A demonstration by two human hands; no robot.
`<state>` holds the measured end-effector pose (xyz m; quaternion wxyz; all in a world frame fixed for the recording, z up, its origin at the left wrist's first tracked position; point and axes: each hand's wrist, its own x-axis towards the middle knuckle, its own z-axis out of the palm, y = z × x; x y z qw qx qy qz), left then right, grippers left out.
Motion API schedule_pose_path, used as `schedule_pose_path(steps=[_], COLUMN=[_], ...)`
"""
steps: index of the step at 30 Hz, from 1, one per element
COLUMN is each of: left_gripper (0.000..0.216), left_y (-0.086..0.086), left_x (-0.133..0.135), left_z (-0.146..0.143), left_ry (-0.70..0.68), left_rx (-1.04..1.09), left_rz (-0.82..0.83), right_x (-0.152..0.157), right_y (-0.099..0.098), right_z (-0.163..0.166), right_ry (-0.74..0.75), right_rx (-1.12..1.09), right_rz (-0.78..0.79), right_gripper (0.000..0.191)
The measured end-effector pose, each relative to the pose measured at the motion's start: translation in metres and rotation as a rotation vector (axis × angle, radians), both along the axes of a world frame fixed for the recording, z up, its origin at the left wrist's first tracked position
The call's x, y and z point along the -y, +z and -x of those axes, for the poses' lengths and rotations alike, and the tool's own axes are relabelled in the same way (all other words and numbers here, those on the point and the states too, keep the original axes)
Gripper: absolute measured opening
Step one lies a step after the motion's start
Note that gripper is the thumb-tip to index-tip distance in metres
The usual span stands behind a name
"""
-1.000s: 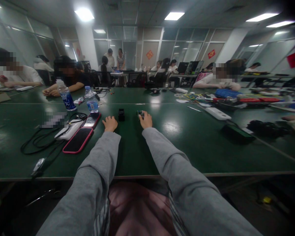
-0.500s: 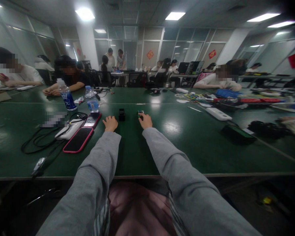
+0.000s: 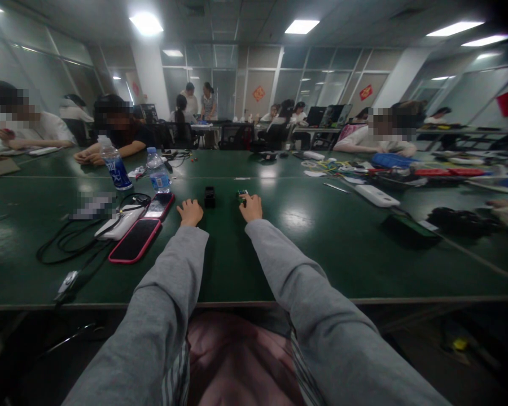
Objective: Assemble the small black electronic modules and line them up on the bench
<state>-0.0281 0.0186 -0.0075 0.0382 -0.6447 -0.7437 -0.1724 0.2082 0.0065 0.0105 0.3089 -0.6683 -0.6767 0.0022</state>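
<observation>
My left hand (image 3: 190, 212) rests on the green table with its fingers spread and nothing in them. Just to its right stands a small black block-shaped object (image 3: 210, 197) with a slot-like top, apart from the hand. My right hand (image 3: 251, 208) has its thumb and fingers curled at a small green-and-white object (image 3: 241, 194) on the table. The fingers cover part of this object, so its kind cannot be made out.
Left of my hands lie a pink-edged phone (image 3: 136, 241), a second phone (image 3: 159, 205), a white power bank (image 3: 121, 222) with cables, and two bottles (image 3: 157, 172). A white device (image 3: 376, 196) and tangled cables (image 3: 338, 166) lie to the right. Several people sit around.
My right fingers have shifted slightly over the small green-and-white object, which shows less of its white top. The left hand and the black object stay in place.
</observation>
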Motion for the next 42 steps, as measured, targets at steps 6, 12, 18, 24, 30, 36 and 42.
schedule_pose_path(steps=[6,12,18,24,30,36,42], left_gripper=[0.044,0.043,0.043,0.044,0.045,0.044,0.044], left_y=[0.004,0.008,0.007,0.008,0.011,0.010,0.009], left_x=[0.004,0.008,0.009,0.008,0.011,0.009,0.012], left_z=[-0.003,-0.004,-0.005,-0.005,-0.005,-0.002,-0.001], left_ry=[0.006,0.008,0.006,0.011,0.011,0.000,-0.002], left_rx=[0.015,0.008,-0.002,0.003,0.011,0.019,0.024], left_rz=[-0.008,0.015,0.005,0.006,0.021,0.026,0.003], right_x=[0.010,0.018,0.018,0.017,0.004,0.013,0.064], right_y=[0.010,0.017,0.012,0.014,0.002,-0.005,-0.019], right_z=[0.002,0.009,0.012,0.011,-0.008,-0.098,-0.260], right_ry=[0.010,0.148,0.279,0.237,0.173,0.129,-0.074], right_rx=[0.162,0.406,0.500,0.357,0.180,0.130,0.063], right_rz=[-0.070,-0.118,-0.128,-0.162,0.064,0.065,0.088], right_gripper=[0.037,0.039,0.038,0.045,0.054,0.056,0.061])
